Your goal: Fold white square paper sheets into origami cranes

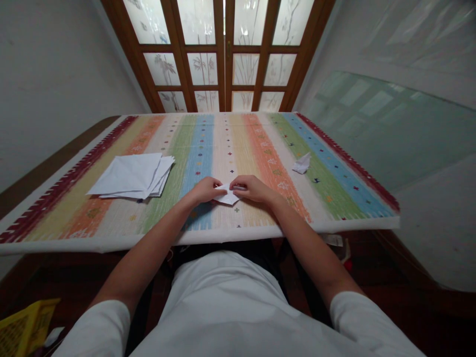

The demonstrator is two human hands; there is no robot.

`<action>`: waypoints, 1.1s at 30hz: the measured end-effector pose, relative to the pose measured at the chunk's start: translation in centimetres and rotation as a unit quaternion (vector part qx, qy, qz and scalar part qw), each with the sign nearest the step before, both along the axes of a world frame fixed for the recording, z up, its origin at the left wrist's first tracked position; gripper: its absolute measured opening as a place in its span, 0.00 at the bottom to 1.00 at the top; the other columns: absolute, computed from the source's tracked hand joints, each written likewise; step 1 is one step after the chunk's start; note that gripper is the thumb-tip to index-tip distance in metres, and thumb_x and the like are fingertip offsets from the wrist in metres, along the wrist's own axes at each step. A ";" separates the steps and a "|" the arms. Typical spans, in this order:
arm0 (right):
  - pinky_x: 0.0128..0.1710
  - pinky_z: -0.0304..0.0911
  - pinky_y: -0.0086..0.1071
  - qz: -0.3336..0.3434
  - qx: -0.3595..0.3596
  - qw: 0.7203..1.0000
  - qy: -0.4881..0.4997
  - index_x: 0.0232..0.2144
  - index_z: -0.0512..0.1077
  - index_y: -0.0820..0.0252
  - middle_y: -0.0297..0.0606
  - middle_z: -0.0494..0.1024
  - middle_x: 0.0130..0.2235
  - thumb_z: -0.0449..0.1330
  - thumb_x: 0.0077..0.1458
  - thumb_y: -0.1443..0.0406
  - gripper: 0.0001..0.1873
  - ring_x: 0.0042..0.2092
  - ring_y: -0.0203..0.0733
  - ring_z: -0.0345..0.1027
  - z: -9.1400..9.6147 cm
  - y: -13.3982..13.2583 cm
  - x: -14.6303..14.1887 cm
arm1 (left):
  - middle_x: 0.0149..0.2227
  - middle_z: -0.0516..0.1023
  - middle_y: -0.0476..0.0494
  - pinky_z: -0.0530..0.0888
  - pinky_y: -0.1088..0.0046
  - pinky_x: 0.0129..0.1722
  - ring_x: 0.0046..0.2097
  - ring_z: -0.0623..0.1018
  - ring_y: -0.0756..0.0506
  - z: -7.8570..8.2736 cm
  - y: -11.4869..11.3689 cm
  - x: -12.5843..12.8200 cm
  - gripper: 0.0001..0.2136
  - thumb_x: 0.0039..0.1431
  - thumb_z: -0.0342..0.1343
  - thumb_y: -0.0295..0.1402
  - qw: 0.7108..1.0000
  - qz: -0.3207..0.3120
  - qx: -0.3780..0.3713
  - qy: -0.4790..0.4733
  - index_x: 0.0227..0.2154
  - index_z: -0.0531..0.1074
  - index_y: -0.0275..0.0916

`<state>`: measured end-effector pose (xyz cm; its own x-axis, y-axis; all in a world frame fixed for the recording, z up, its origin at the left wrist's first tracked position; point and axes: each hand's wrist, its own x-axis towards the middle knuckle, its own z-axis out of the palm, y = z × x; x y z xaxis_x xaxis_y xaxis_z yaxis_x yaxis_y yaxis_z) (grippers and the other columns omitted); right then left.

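Paper, folded small, is pinched shut between left hand and right hand.

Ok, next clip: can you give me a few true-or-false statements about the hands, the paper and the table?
1. The left hand and right hand both hold the small white paper. True.
2. The stack of white sheets lies to the right of the hands. False: it lies to their left.
3. A folded paper piece lies by itself, to the right of the hands. True.
4. The cloth is plain white. False: it has stripes of many colours.
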<state>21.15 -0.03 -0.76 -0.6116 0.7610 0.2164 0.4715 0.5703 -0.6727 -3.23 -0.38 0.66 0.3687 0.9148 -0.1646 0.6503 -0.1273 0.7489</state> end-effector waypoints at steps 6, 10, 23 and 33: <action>0.56 0.68 0.40 0.002 0.070 0.997 -0.042 0.43 0.86 0.57 0.46 0.82 0.49 0.66 0.63 0.70 0.10 0.50 0.48 0.76 -0.2 -0.4 -0.4 | 0.38 0.84 0.36 0.75 0.63 0.45 0.43 0.81 0.37 0.2 -1.1 -0.2 0.07 0.66 0.65 0.35 0.946 0.002 0.291 0.142 0.41 0.84 0.39; 0.58 0.68 0.43 0.002 0.118 0.992 -0.051 0.43 0.86 0.57 0.48 0.81 0.50 0.67 0.65 0.69 0.08 0.53 0.50 0.74 -0.5 -0.4 -0.7 | 0.49 0.83 0.36 0.76 0.63 0.53 0.50 0.81 0.38 0.3 -2.5 -0.3 0.08 0.71 0.60 0.33 0.936 -0.140 0.298 0.127 0.47 0.83 0.41; 0.48 0.68 0.37 -0.007 0.067 0.996 -0.050 0.40 0.85 0.59 0.44 0.83 0.44 0.72 0.62 0.67 0.03 0.43 0.45 0.77 0.4 -0.7 -0.1 | 0.47 0.81 0.35 0.76 0.63 0.51 0.49 0.79 0.39 -1.9 -2.4 0.9 0.06 0.73 0.57 0.31 0.927 -0.109 0.315 0.171 0.46 0.79 0.38; 0.51 0.70 0.39 0.000 0.096 0.993 -0.069 0.37 0.87 0.57 0.46 0.85 0.44 0.64 0.65 0.71 0.11 0.46 0.47 0.78 0.3 -0.5 0.0 | 0.46 0.84 0.35 0.77 0.59 0.55 0.50 0.79 0.39 -1.8 -0.4 0.6 0.10 0.72 0.55 0.26 0.934 -0.160 0.297 0.118 0.41 0.83 0.39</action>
<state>21.14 -0.53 -0.49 -0.6453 0.7142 0.2712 0.5520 0.6813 -0.4808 -2.63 -0.81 -1.12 0.6571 0.7191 0.2260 0.6452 -0.6916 0.3245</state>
